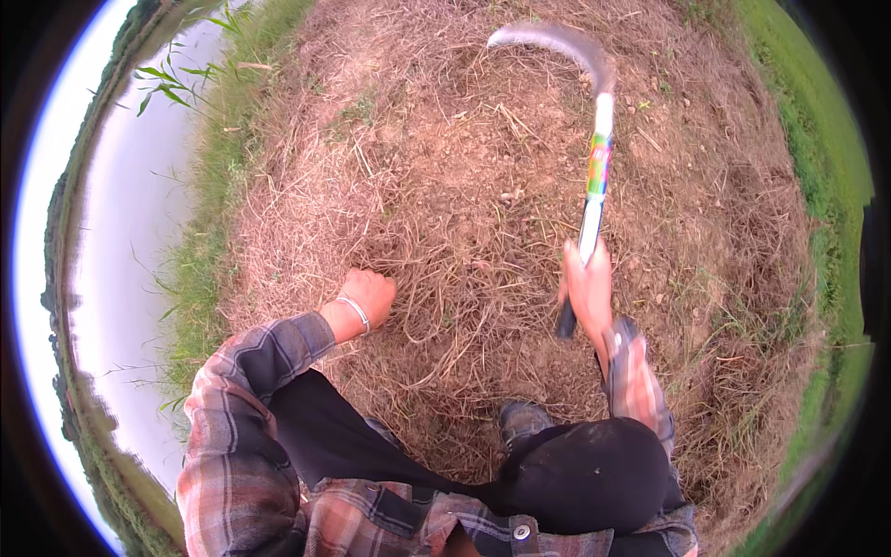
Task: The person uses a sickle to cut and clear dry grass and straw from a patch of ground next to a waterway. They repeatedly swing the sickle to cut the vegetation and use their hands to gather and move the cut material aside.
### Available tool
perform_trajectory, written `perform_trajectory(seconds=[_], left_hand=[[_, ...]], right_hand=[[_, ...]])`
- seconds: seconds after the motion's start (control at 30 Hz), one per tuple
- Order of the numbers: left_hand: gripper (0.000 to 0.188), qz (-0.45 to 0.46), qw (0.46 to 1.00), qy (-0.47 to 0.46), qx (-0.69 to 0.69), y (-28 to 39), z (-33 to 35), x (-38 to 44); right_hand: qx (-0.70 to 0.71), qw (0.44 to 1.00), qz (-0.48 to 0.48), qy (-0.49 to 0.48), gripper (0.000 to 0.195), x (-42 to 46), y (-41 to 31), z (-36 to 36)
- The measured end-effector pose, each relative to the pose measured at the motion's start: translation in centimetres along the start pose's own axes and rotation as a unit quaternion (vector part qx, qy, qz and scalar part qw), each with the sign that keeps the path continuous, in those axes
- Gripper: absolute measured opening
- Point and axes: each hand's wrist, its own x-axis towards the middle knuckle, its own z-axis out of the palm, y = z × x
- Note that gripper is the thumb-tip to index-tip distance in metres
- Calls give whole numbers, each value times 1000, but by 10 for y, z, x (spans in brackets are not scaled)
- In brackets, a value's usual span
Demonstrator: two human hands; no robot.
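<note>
My right hand [588, 285] is closed around the lower handle of a sickle [590, 226], whose curved metal blade points up and to the left, slightly blurred. The handle has a black end, a pale shaft and a coloured label. My left hand [369, 296], with a silvery bangle [355, 311] at the wrist, is curled in a fist beside a heap of dry cut grass [452, 299]. Whether its fingers hold any stalks cannot be made out.
Bare soil [480, 160] strewn with dry stalks lies ahead. Green grass [202, 278] borders water [132, 244] on the left. More green vegetation [828, 209] lines the right side. A shoe [523, 421] rests on the ground by my bent knee.
</note>
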Motion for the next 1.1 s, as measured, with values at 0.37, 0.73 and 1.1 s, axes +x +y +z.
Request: perform_trajectory(seconds=[0.37, 0.73, 1.1], left_hand=[[28, 79, 973, -116, -181, -14, 13, -56], [50, 72, 939, 330, -62, 61, -145, 14], [71, 204, 969, 45, -131, 140, -63, 139]], right_hand=[[-204, 957, 76, -194, 28, -99, 73, -10], [5, 993, 33, 115, 14, -57, 88, -79], [95, 979, 117, 140, 17, -93, 83, -91]])
